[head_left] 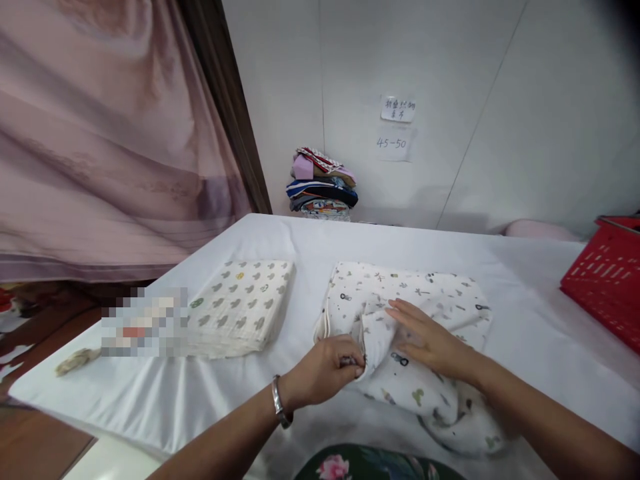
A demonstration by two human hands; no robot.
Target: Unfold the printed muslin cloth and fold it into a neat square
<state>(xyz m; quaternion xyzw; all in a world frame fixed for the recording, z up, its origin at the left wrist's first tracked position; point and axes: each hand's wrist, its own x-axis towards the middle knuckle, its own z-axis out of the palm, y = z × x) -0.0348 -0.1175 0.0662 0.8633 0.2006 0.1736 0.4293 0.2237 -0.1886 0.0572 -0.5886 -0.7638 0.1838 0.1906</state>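
Observation:
A white cloth (440,293) with small printed figures lies partly folded in front of me. Its near part is bunched and wrinkled, and a loose end hangs toward the table's front edge. My left hand (340,363), with a silver bangle at the wrist, is closed on the cloth's left edge. My right hand (430,340) rests on the raised fold with its fingers stretched out. To the left lies a folded cream cloth (245,293) with grey cactus-like prints, apart from both hands.
A white-covered table (310,243) carries the cloths. At the right stands a red plastic basket (607,280). A stack of folded fabrics (323,183) sits beyond the far edge, by the wall. Pink curtains (100,133) hang at left. A blurred-out item lies beside the cream cloth.

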